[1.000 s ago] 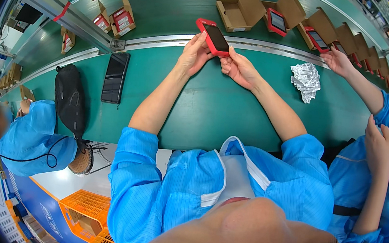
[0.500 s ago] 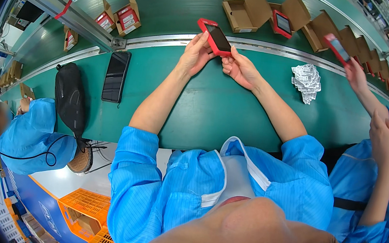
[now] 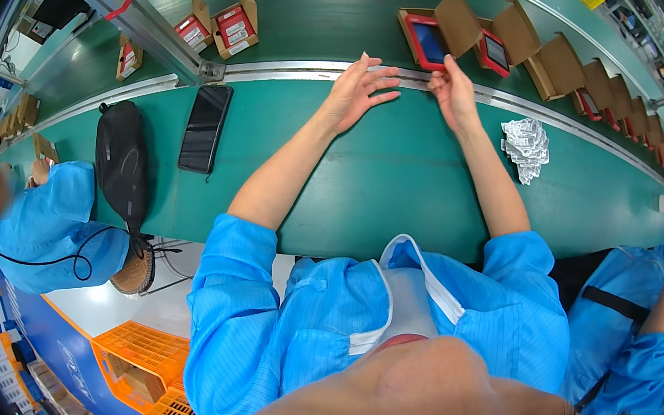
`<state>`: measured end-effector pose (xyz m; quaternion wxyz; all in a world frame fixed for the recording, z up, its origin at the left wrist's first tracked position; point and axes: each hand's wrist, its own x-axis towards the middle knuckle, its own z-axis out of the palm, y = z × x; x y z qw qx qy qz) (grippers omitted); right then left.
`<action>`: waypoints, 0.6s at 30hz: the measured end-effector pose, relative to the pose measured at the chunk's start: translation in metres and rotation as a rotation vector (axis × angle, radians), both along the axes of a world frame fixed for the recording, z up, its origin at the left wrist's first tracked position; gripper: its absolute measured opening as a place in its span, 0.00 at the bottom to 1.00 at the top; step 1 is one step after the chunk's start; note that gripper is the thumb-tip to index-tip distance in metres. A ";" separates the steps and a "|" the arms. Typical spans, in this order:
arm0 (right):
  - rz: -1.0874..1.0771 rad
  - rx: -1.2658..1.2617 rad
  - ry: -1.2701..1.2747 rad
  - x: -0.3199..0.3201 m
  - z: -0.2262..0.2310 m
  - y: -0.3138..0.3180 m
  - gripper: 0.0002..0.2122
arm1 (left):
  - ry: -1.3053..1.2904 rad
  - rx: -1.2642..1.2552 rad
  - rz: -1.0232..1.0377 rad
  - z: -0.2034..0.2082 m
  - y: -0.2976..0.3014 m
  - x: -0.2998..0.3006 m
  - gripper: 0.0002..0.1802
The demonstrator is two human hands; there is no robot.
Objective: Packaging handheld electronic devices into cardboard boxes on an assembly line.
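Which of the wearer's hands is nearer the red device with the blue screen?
Right. The right hand is at the lower right corner of the red device; the left hand is open and apart from it, lower and to its left.

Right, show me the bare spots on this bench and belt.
Bench: between the two forearms, and between the black handheld and the left one. Belt: between the cartons at left and the open carton with the blue-screened red device. Crowded: the belt's right side, lined with open cartons, and the bench's left, around the black pouch.
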<state>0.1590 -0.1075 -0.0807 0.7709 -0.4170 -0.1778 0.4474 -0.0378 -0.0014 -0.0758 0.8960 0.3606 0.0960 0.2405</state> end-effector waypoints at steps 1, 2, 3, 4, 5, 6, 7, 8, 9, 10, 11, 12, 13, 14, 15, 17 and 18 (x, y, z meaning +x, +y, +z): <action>-0.033 -0.044 -0.035 0.011 -0.002 0.002 0.12 | -0.004 -0.003 0.005 0.000 0.000 0.000 0.31; -0.057 -0.092 0.006 0.019 0.000 0.005 0.14 | 0.008 0.005 0.017 0.002 0.000 0.001 0.29; -0.059 -0.153 0.070 0.026 0.001 0.002 0.14 | 0.020 0.014 0.027 0.004 -0.001 0.002 0.27; -0.055 -0.214 0.131 0.026 0.004 0.004 0.15 | 0.017 0.013 0.038 0.003 -0.002 0.001 0.27; -0.046 -0.215 0.127 0.022 0.005 0.005 0.15 | 0.014 0.023 0.108 0.002 -0.003 0.001 0.24; 0.104 -0.216 0.181 0.016 0.005 0.003 0.16 | 0.012 0.034 0.178 0.002 -0.004 0.002 0.21; 0.253 -0.216 0.234 0.008 0.005 0.001 0.17 | 0.008 0.035 0.187 -0.001 -0.004 0.004 0.21; 0.405 -0.215 0.195 -0.007 0.009 0.001 0.17 | 0.058 0.136 0.359 -0.006 -0.005 0.007 0.18; 0.450 -0.259 0.039 -0.023 0.010 0.006 0.17 | 0.111 0.238 0.532 -0.010 -0.003 0.007 0.16; 0.487 -0.299 -0.116 -0.038 0.011 0.015 0.16 | 0.112 0.237 0.538 -0.011 0.001 0.006 0.16; 0.482 -0.306 -0.293 -0.055 0.019 0.030 0.15 | 0.158 0.302 0.743 -0.010 0.007 0.005 0.13; 0.475 -0.310 -0.469 -0.070 0.025 0.048 0.14 | 0.206 0.367 0.948 -0.010 0.014 0.004 0.11; 0.444 -0.255 -0.576 -0.081 0.027 0.070 0.13 | 0.203 0.389 1.067 -0.009 0.026 0.000 0.11; 0.419 -0.194 -0.681 -0.093 0.028 0.096 0.14 | 0.209 0.390 1.082 -0.010 0.041 -0.008 0.11; 0.379 -0.168 -0.704 -0.110 0.024 0.125 0.15 | 0.245 0.427 1.236 -0.015 0.057 -0.020 0.12; 0.308 -0.192 -0.862 -0.142 0.013 0.183 0.19 | 0.319 0.454 1.457 -0.027 0.086 -0.046 0.13; 0.237 -0.250 -0.993 -0.143 0.012 0.205 0.21 | 0.339 0.456 1.493 -0.026 0.095 -0.043 0.14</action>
